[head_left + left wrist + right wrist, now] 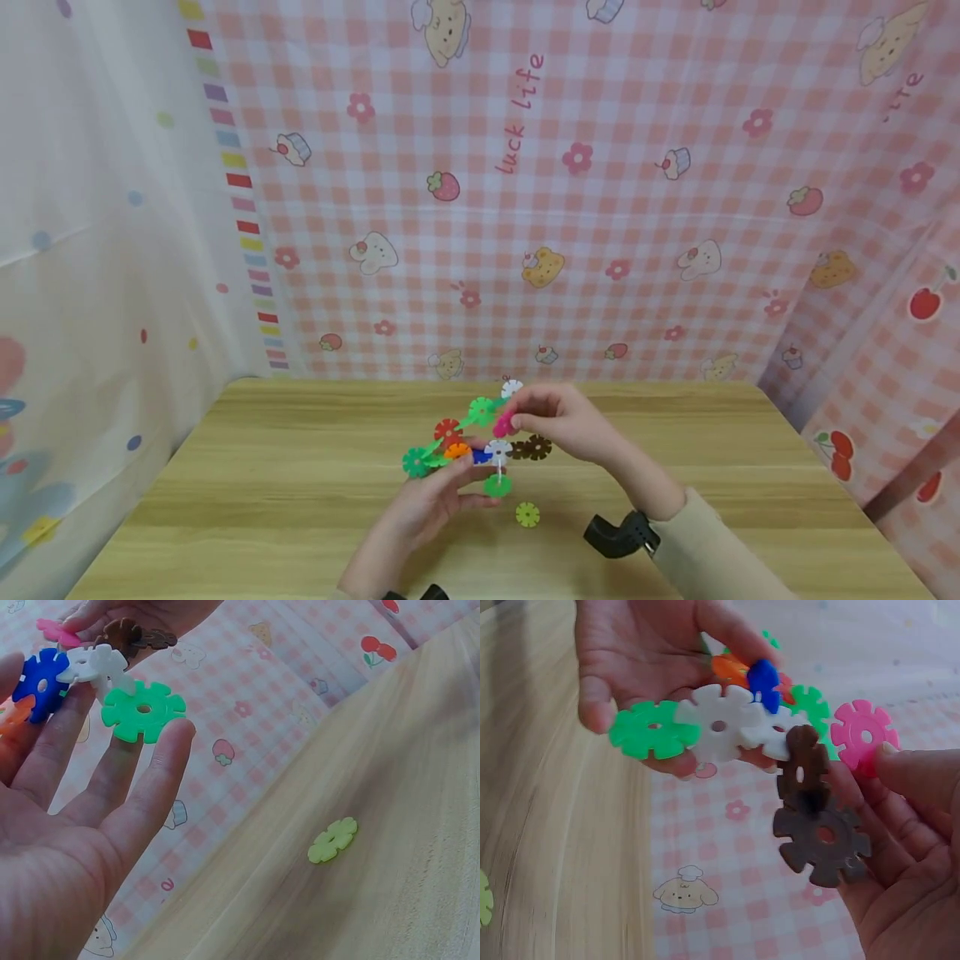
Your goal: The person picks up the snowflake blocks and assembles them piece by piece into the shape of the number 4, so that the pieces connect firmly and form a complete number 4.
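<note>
My left hand (429, 504) holds a linked chain of notched plastic snowflake discs above the table, its thumb near the orange disc (457, 451) and the blue disc (763, 686). White discs (718, 724), a green disc (144, 711) and two brown discs (823, 840) extend from the blue one. A red disc (448, 432) and more green discs (481, 410) branch off on the far side, up to a white disc (512, 390). Between thumb and fingers my right hand (562, 423) pinches a pink disc (865, 736), right beside the chain.
A yellow-green disc (527, 514) lies alone on the wooden table (300, 500), nearer me than the chain. A pink checked cloth (480, 275) hangs behind the table. A black wrist mount (621, 536) sits at my right cuff.
</note>
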The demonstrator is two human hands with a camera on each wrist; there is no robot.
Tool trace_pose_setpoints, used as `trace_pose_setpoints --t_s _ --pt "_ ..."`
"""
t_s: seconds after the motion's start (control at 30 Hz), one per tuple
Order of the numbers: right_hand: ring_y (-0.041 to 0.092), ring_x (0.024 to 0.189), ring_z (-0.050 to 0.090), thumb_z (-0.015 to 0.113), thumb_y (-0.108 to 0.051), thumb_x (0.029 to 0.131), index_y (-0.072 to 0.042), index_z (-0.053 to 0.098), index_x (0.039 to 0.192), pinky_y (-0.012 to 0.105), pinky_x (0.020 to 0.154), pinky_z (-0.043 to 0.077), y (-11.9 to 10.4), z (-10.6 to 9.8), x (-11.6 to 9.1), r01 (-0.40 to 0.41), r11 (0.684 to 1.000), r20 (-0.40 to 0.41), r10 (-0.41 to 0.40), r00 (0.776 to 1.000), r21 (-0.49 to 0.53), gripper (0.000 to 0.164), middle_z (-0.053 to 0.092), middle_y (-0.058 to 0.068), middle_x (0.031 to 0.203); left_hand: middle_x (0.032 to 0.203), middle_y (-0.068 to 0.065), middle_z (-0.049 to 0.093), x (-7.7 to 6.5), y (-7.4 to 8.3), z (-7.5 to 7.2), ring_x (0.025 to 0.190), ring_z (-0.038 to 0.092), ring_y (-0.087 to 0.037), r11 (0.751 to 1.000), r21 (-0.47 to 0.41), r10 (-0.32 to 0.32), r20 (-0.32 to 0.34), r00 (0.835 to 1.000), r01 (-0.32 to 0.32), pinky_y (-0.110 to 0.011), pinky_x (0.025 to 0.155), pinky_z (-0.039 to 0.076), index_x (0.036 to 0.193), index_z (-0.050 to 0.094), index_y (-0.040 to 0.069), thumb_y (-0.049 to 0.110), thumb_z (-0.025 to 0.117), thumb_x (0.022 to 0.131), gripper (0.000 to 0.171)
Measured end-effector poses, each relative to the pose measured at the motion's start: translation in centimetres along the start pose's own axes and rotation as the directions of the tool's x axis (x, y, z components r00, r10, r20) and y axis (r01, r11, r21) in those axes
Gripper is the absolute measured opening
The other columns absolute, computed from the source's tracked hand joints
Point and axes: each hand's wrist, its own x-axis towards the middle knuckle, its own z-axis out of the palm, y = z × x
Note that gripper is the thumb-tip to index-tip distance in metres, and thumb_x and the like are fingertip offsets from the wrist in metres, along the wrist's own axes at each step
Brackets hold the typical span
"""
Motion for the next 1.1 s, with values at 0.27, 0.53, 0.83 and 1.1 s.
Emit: trace_pose_setpoints --t_s 0.27,0.53,0.83,1.1 --pt "0.023 0.09 0.067 0.058 0.0 0.095 0.003 0.066 0.107 0.048 0.08 0.054 0.16 0.47 0.0 0.011 0.997 0.007 -0.01 1.0 -0.074 0.014 0.07 0.014 0.099 0.129 -0.008 0.055 -0.04 -0.1 0.12 0.12 0.051 -0.031 1.0 -0.005 -0.004 0.011 1.0 0.004 -0.066 0.099 0.034 0.13 0.053 0.013 0.02 0.042 0.104 0.029" --pt "0.022 0.088 0.066 0.058 0.005 0.094 0.0 0.068 0.105 0.037 0.077 0.056 0.38 0.59 -0.16 0.134 0.968 0.033 -0.13 0.991 -0.213 0.016 0.069 0.009 0.096 0.132 -0.006 0.054 0.01 -0.4 0.04 0.124 0.047 -0.036 1.0 0.01 0.011 0.034 0.999 -0.012 -0.065 0.098 0.035 0.13 0.056 0.016 0.018 0.042 0.104 0.03" --pt "0.02 0.086 0.063 0.055 -0.001 0.097 -0.006 0.067 0.102 0.042 0.075 0.055 0.12 0.74 -0.14 0.099 0.968 0.039 -0.092 0.995 -0.232 0.014 0.066 0.002 0.094 0.132 -0.009 0.053 0.08 -0.43 -0.02 0.124 0.046 -0.038 1.0 0.012 0.012 0.047 0.999 -0.013 -0.065 0.098 0.036 0.131 0.055 0.015 0.019 0.04 0.105 0.03" --pt "0.02 0.087 0.062 0.054 -0.001 0.097 -0.006 0.066 0.1 0.039 0.077 0.055 -0.06 0.79 -0.03 0.092 0.975 0.055 -0.083 0.995 -0.202 0.014 0.065 0.004 0.095 0.132 -0.008 0.054 0.21 -0.46 -0.14 0.122 0.049 -0.036 1.0 0.009 0.017 0.055 0.998 -0.018 -0.064 0.097 0.037 0.132 0.054 0.013 0.021 0.039 0.105 0.031"
